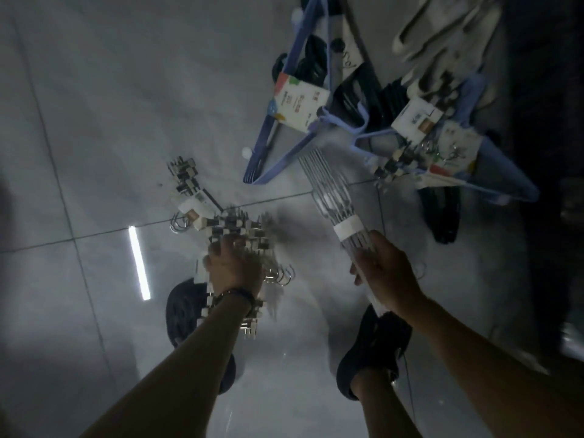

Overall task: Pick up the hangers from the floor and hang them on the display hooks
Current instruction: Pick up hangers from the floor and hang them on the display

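Right hand [387, 273] clamped around the near end of a banded bundle of wire hangers [335, 197], white band just beyond the knuckles, far end fanning out toward the pile. Left hand [235, 267] pressed down on a clip-hanger bundle [240, 235], fingers curled over the top; looks like a grasp, though whether it's properly closed underneath is hard to call from above. Metal hooks [281, 276] poking out to the side of that wrist. Best bet for this step, probably: squeeze the clip bundle tight before lifting so nothing slides apart, and keep the wire set gripped behind the band so the loose ends don't snag the blue hangers [271, 156] lying just beyond. Both forearms stretched down and forward, roughly parallel, wrists bent toward the tiled floor [94, 121], a dark band on the left wrist. More hangers still down: another clip bundle [186, 178] off to the left, and a mixed heap of black and white ones [442, 99] up top. No display hooks in view.
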A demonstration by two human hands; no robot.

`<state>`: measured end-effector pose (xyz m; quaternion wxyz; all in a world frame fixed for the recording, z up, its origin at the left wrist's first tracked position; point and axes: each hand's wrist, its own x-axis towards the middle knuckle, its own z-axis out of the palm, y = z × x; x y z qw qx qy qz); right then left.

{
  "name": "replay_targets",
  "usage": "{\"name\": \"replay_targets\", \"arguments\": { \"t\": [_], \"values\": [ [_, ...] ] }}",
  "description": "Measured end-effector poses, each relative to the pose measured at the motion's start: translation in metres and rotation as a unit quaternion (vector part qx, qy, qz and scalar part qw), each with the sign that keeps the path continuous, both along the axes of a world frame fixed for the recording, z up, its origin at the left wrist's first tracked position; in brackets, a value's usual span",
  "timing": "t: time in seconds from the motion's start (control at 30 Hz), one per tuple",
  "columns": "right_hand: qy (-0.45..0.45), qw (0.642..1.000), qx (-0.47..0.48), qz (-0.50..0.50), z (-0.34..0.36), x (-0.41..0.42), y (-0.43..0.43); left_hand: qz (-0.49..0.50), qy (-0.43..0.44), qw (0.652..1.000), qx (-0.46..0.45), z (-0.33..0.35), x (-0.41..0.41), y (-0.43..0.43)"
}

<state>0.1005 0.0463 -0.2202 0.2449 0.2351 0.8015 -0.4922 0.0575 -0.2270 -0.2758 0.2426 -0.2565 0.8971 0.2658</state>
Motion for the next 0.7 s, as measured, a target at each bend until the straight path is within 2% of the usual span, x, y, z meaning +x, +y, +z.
{"name": "replay_targets", "arguments": {
  "t": [0.03,0.07,0.1,0.13,0.17,0.2,0.27,0.33,0.37,0.43,0.5,0.57,0.63,0.7],
  "values": [
    [0.015,1.000,0.005,-0.009,0.007,-0.007,-0.008,0.006,-0.018,0.999,0.035,0.011,-0.006,0.006],
    [0.032,0.999,0.023,-0.009,0.012,-0.013,-0.016,0.034,-0.066,0.989,0.131,0.022,-0.013,0.014],
    [0.052,0.998,0.044,-0.003,0.016,-0.018,-0.025,0.081,-0.128,0.952,0.268,0.037,-0.020,0.023],
    [0.076,0.995,0.064,0.010,0.019,-0.021,-0.035,0.130,-0.195,0.890,0.392,0.052,-0.027,0.034],
    [0.103,0.991,0.077,0.023,0.022,-0.023,-0.046,0.160,-0.236,0.842,0.459,0.066,-0.032,0.044],
    [0.127,0.988,0.083,0.034,0.027,-0.022,-0.057,0.163,-0.243,0.824,0.484,0.077,-0.036,0.054],
    [0.142,0.986,0.073,0.052,0.039,-0.015,-0.077,0.180,-0.200,0.840,0.471,0.089,-0.042,0.072],
    [0.111,0.989,0.014,0.099,0.056,-0.009,-0.087,0.236,-0.147,0.861,0.426,0.095,-0.048,0.082],
    [0.087,0.986,-0.021,0.140,0.062,-0.008,-0.086,0.270,-0.130,0.862,0.409,0.092,-0.051,0.078],
    [0.070,0.977,-0.059,0.190,0.067,-0.017,-0.076,0.341,-0.130,0.834,0.415,0.089,-0.060,0.060],
    [0.100,0.986,-0.013,0.130,0.058,-0.037,-0.063,0.333,-0.158,0.829,0.421,0.081,-0.065,0.030],
    [0.090,0.992,0.079,0.044,0.037,-0.073,-0.052,0.312,-0.181,0.829,0.427,0.067,-0.062,-0.001],
    [0.026,0.990,0.140,0.013,0.003,-0.121,-0.042,0.305,-0.206,0.828,0.424,0.055,-0.056,-0.024],
    [-0.079,0.990,0.119,-0.003,-0.035,-0.171,-0.035,0.290,-0.220,0.834,0.416,0.041,-0.049,-0.042]
  ]
}}
